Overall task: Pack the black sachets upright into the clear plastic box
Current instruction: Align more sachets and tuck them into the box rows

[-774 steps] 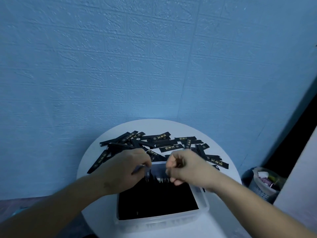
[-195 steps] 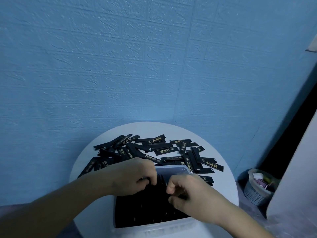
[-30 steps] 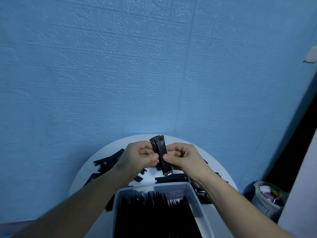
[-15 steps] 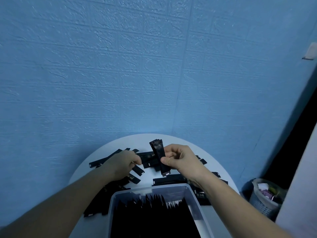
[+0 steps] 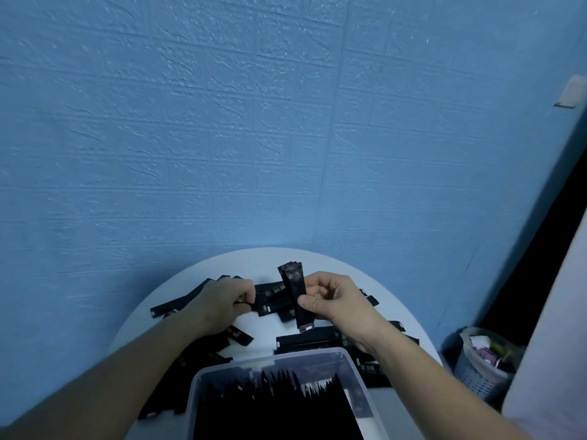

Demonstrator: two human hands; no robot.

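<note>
Your right hand [image 5: 336, 303] grips an upright sachet bundle [image 5: 293, 287]; your left hand [image 5: 222, 300] pinches a sachet [image 5: 271, 301] lying crosswise, just left of it.

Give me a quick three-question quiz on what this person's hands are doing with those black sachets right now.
1. True or false: the right hand holds a small bundle of black sachets upright above the round white table.
2. The left hand pinches: A) a loose black sachet lying on the table; B) a white cup; C) nothing.
3. Fill in: inside the clear plastic box, the packed black sachets stand ____.
Key: 1 true; 2 A; 3 upright.
</note>
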